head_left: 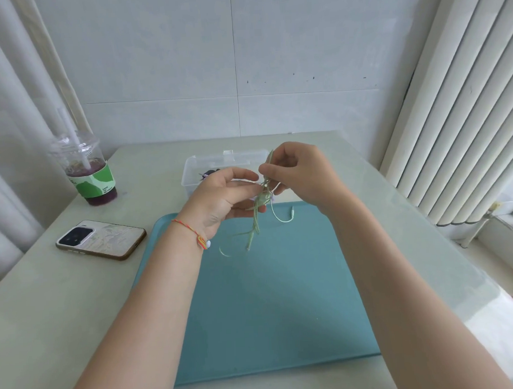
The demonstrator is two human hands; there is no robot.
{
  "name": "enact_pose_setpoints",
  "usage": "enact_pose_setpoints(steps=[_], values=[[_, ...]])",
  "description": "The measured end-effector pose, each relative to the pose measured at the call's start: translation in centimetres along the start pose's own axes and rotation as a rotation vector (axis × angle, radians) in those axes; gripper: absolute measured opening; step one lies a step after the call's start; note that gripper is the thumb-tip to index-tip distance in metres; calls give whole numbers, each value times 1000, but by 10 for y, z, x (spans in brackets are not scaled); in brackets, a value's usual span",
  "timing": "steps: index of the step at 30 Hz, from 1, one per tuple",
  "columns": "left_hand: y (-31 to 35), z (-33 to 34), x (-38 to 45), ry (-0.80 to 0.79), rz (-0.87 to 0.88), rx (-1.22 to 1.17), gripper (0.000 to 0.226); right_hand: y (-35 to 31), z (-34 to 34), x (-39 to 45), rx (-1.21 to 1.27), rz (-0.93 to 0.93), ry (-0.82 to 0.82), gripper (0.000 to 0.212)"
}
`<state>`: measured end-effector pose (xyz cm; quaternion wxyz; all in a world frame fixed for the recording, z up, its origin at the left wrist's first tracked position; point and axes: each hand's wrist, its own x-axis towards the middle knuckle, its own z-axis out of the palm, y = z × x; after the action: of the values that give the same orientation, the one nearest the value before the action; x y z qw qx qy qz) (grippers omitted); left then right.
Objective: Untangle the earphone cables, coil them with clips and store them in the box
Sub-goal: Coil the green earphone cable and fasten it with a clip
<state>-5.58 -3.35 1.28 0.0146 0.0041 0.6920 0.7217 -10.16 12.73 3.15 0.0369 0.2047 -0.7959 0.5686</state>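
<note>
**What can't be made out**

Both forearms cut off at bottom edge. Green earphone cable [255, 223] is motion-blurred below the hands; strands can't be counted, and its lowest end is too smeared to tell plug from earbud. Where the cable passes betw. the right hand [300, 174] fingers [273, 171] and the left hand [223, 195], the grip pts are hidden. Small purple bit behind the cable: unidentifiable. Clear box [195, 170] front partly covered by the hands; dark items inside too small to ID. Cup [86, 169] label text unreadable.
</note>
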Motion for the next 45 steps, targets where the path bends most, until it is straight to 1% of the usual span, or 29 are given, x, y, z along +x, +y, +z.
enact_pose_setpoints(steps=[3, 6, 9, 12, 15, 18, 20, 22, 24, 26, 28, 29, 31, 32, 34, 36, 39, 42, 45], values=[[1, 2, 0, 115, 29, -5, 20, 1, 1, 0, -108, 8, 52, 15], [-1, 1, 4, 304, 67, -20, 22, 3, 2, 0, -169, 37, 83, 14], [-5, -2, 7, 390, 116, -39, 23, 4, 2, 0, -224, 96, 67, 15], [-4, -6, 8, 487, 220, -36, 21, 5, 1, 0, -273, 166, 22, 9], [-1, -11, 11, 482, 274, -147, 23, 8, -2, 1, -305, 208, 19, 13], [-1, -18, 14, 512, 245, -336, 27, 9, -8, 1, -316, 236, 28, 19], [-2, -23, 14, 545, 234, -491, 29, 9, -13, 1, -322, 261, 18, 19], [-2, -26, 15, 571, 226, -584, 30, 9, -18, 1, -358, 301, -22, 16], [-3, -27, 16, 577, 211, -576, 30, 11, -21, 2, -505, 324, -51, 16], [-4, -24, 17, 556, 194, -511, 30, 14, -20, 2, -659, 316, -18, 11], [-6, -18, 17, 509, 178, -447, 28, 15, -16, 0, -735, 285, 45, 27], [-6, -15, 17, 482, 175, -425, 28, 14, -14, 0, -757, 231, 80, 32], [-7, -9, 17, 432, 179, -407, 27, 8, -9, 0, -696, 89, 122, 26], [-7, -7, 16, 409, 180, -409, 27, 4, -7, 0, -618, 48, 93, 21], [-6, -3, 15, 366, 184, -425, 26, -4, -4, -3, -441, 60, -71, 16], [-5, 0, 14, 327, 190, -449, 26, -7, 0, -7, -357, 95, -244, 14], [-4, 2, 14, 311, 169, -492, 26, -7, 4, -11, -281, 85, -345, 14], [-4, -1, 14, 312, 164, -507, 27, -12, 6, -13, -155, 132, -379, 30], [-6, -3, 17, 332, 180, -442, 27, -15, 8, -14, -49, 224, -378, 47]])
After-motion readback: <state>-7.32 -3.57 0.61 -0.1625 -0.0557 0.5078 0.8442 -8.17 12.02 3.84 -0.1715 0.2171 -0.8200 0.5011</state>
